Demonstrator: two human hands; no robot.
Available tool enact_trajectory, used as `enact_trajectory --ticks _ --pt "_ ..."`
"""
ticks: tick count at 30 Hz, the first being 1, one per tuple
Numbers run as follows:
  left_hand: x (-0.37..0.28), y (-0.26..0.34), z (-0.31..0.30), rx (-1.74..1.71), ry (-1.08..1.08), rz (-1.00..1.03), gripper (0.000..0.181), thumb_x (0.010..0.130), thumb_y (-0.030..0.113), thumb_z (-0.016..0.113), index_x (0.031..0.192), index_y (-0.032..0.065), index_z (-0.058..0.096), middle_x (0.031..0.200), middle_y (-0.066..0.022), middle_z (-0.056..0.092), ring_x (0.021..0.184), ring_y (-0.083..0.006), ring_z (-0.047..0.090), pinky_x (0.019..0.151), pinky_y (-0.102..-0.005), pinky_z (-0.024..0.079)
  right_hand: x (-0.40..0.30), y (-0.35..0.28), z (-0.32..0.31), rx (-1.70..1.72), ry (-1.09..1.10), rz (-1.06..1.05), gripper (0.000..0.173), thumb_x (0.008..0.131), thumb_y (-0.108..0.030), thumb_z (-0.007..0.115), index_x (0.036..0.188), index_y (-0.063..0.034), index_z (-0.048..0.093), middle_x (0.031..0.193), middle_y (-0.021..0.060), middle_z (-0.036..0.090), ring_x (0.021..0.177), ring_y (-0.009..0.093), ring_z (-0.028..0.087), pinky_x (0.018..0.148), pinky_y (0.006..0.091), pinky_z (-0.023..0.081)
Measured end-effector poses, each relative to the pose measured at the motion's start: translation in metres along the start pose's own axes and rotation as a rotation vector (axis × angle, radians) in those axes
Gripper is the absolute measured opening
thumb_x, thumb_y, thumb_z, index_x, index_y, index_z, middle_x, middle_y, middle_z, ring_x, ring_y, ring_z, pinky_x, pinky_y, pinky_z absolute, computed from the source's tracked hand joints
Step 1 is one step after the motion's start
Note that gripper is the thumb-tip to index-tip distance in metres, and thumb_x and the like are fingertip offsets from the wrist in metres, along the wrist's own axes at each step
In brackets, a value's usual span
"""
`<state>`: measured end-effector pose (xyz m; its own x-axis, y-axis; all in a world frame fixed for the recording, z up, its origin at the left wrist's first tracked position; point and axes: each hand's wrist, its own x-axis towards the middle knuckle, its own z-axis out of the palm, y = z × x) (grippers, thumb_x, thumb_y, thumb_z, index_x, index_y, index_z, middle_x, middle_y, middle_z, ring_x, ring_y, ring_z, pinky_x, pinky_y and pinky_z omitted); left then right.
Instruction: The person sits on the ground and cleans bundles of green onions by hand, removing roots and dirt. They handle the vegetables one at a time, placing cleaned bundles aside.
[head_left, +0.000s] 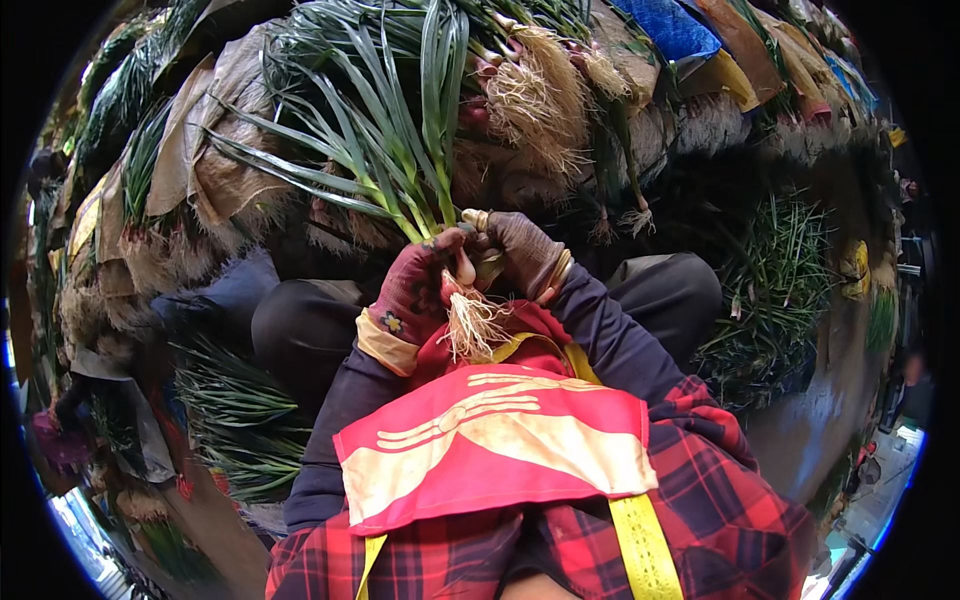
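Note:
My left hand (416, 285), in a patterned maroon glove, is closed around the lower stems of a small bunch of garlic-like green plants (397, 169). Their long flat leaves fan out away from me. Below the grip show pale pinkish bulbs (453, 285) and a tuft of whitish roots (474, 324), hanging over my red apron (495, 442). In a worn glove, my right hand (523, 246) has its fingers curled at the same stems, just right of the left hand. Its fingertips partly hide the stems.
A large heap of rooted plants (525, 82) lies ahead, partly over brown sacking (240, 142). Loose greens lie in piles at my left (232, 405) and right (780, 262). A blue sheet (667, 30) covers part of the far right heap. My bent knees (667, 300) flank the hands.

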<state>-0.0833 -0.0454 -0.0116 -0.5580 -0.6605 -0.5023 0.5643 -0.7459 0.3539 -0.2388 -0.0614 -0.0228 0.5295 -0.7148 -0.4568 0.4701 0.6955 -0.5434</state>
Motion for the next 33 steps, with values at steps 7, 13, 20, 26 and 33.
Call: enact_trajectory --ticks 7,13,20,26,33 --pt "-0.009 0.002 -0.006 -0.038 -0.152 -0.046 0.027 0.082 0.021 0.05 0.1 0.0006 0.053 0.069 -0.0081 0.055 0.071 -0.0158 0.056 0.062 -0.026 0.047 0.003 -0.002 -0.014 0.283 -0.13 0.217 0.023 0.084 -0.022 0.048 0.083 0.0001 0.053 0.075 0.0063 0.055 0.065 0.016 0.054 0.063 0.0283 0.046" --pt "-0.006 0.001 -0.018 0.071 -0.037 -0.049 0.025 0.081 0.021 0.052 0.092 -0.0005 0.055 0.056 -0.0044 0.051 0.048 -0.011 0.048 0.05 -0.0211 0.042 -0.008 0.009 0.004 -0.535 0.226 -0.293 0.011 0.076 -0.012 0.058 0.073 -0.002 0.06 0.064 0.0017 0.057 0.059 0.007 0.05 0.054 0.0214 0.042" --pt "-0.018 -0.005 -0.001 0.304 0.037 0.064 0.029 0.077 0.021 0.058 0.087 -0.0054 0.054 0.074 -0.0093 0.057 0.064 -0.014 0.055 0.056 -0.0236 0.044 -0.002 -0.016 -0.003 -0.155 0.54 -0.276 0.015 0.079 -0.019 0.051 0.074 -0.0069 0.058 0.051 -0.0019 0.044 0.036 0.007 0.035 0.034 0.0221 0.029" --pt "-0.023 -0.006 0.01 0.694 0.126 -0.018 0.021 0.072 0.016 0.057 0.067 -0.0036 0.057 0.049 -0.0073 0.053 0.035 -0.0112 0.046 0.035 -0.0194 0.034 -0.003 -0.073 -0.027 -0.475 0.378 -0.226 0.014 0.076 -0.018 0.053 0.069 -0.0064 0.058 0.049 -0.002 0.043 0.036 0.007 0.034 0.032 0.0235 0.025" --pt "-0.013 -0.01 0.012 0.7 0.252 -0.016 0.016 0.071 0.017 0.061 0.069 0.0008 0.059 0.049 -0.0063 0.053 0.031 -0.0097 0.043 0.03 -0.02 0.028 0.003 -0.011 0.035 -0.872 0.522 0.051 0.029 0.076 -0.025 0.06 0.086 0.0013 0.057 0.069 0.0093 0.058 0.063 0.02 0.057 0.052 0.031 0.045"
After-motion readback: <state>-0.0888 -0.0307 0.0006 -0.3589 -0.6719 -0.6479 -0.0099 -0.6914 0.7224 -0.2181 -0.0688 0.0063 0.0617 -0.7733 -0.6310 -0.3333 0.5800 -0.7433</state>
